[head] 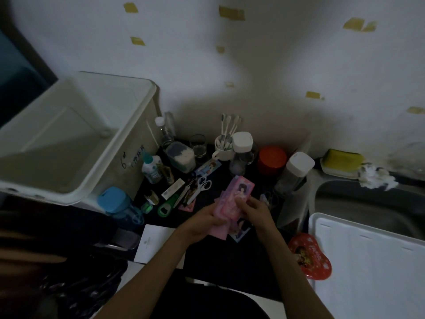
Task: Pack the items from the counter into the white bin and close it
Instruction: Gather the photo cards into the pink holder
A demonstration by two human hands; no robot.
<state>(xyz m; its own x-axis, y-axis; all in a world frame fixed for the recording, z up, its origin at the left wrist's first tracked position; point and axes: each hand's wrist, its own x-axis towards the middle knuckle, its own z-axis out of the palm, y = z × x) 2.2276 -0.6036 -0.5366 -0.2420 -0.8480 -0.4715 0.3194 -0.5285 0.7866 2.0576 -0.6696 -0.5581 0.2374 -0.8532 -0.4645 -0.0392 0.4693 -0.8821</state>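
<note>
While hands (202,223) hold cards (232,203), bin (128,143) open

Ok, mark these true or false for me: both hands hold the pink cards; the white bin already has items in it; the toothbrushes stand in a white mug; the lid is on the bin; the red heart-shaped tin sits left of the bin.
1. Left hand and right hand both hold the stack of pink picture cards. True.
2. The large white plastic bin holds items. False: it looks empty.
3. The toothbrushes stand in a white mug. True.
4. The white lid is on the bin. False: it lies at right.
5. The red heart-shaped tin sits left of the bin. False: right, beside the lid.
</note>
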